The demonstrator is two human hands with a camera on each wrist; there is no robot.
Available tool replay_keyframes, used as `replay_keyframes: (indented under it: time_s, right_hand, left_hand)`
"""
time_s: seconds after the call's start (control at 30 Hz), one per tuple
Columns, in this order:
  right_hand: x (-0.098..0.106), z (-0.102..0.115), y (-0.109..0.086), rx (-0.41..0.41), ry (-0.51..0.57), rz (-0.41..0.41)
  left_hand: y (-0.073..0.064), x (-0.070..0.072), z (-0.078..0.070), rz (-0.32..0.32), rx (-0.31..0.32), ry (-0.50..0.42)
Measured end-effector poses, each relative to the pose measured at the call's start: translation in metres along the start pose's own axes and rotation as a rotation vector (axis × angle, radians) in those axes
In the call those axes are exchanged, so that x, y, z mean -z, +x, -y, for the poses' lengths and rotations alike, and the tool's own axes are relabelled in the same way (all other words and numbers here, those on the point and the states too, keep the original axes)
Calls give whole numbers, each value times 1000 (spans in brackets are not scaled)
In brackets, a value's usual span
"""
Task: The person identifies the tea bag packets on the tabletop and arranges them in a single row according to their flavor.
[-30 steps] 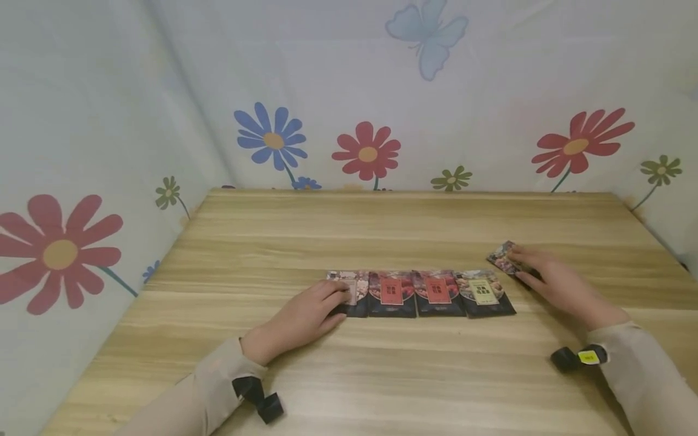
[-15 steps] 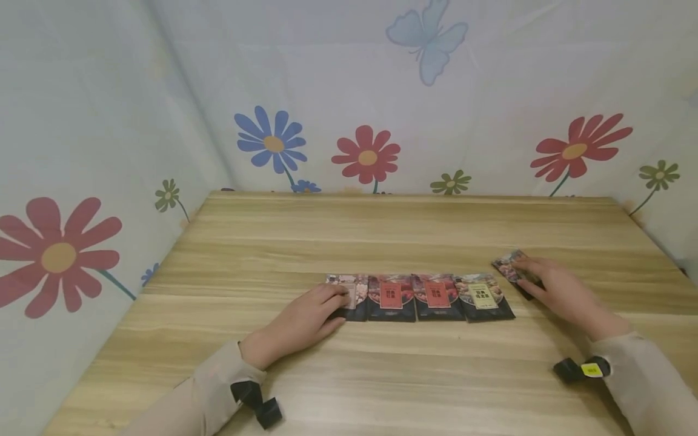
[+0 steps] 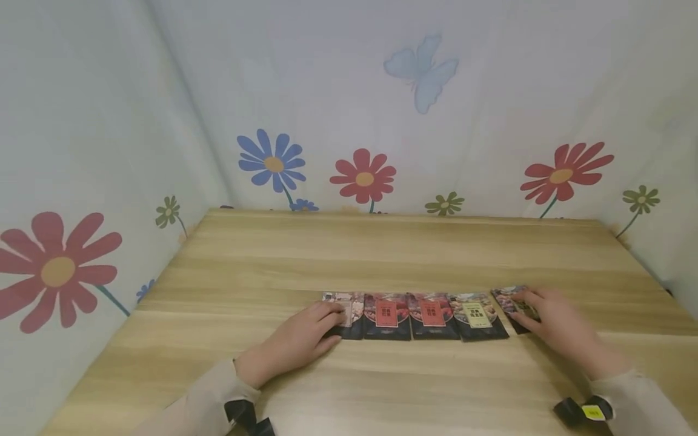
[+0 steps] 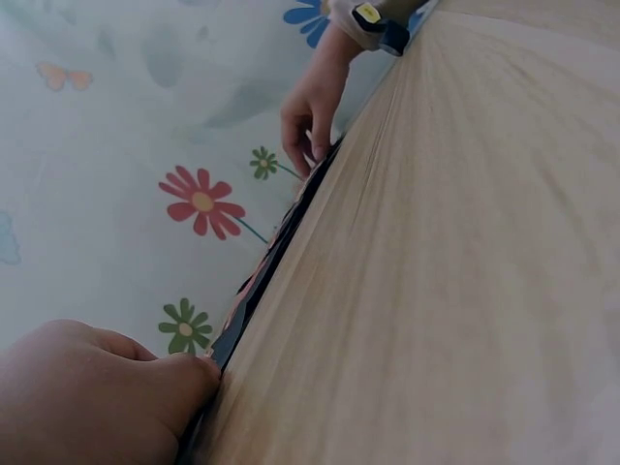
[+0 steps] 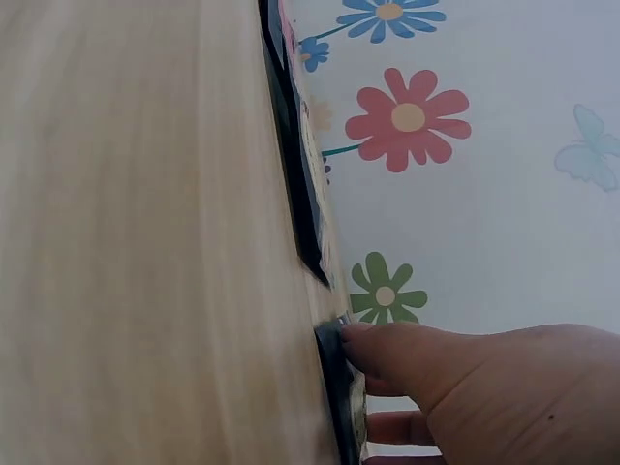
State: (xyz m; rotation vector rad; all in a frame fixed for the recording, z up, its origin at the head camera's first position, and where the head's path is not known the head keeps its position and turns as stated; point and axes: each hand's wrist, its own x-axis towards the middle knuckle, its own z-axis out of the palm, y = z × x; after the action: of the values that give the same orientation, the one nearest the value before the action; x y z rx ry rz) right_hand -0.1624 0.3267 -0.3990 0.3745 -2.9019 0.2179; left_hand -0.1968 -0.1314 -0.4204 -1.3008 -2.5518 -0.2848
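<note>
Dark sachets with food pictures lie flat in a row on the wooden table. My left hand point(image 3: 297, 339) rests on the leftmost sachet point(image 3: 355, 318), a pale pink-topped one, its thumb by the near edge and its fingers covering the left part. Beside it lie two sachets with red labels, the left one point(image 3: 386, 315) and the right one point(image 3: 432, 313), then one with a yellow-green label point(image 3: 480, 315). Past a narrow gap, my right hand point(image 3: 561, 327) holds another sachet point(image 3: 504, 295) between thumb and fingers. In the right wrist view the thumb sits on that sachet's corner point(image 5: 334, 363).
The wooden table point(image 3: 349, 254) extends behind and in front of the row. A white curtain point(image 3: 327, 79) printed with flowers and a butterfly hangs behind the table and along its sides. Black wrist-worn devices, such as the right one point(image 3: 569, 413), sit at both cuffs.
My right hand has drawn its sachet toward me and turned it straighter, beside the row's right end. My left hand has stayed on the leftmost sachet. The head view has tilted up slightly.
</note>
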Motion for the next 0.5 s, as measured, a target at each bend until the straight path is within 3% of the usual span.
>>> replay_keyframes:
  time_s: [0.5]
  right_hand:
    - [-6, 7, -7, 12, 14, -64]
  left_hand:
    - [-2, -2, -1, -16, 8, -10]
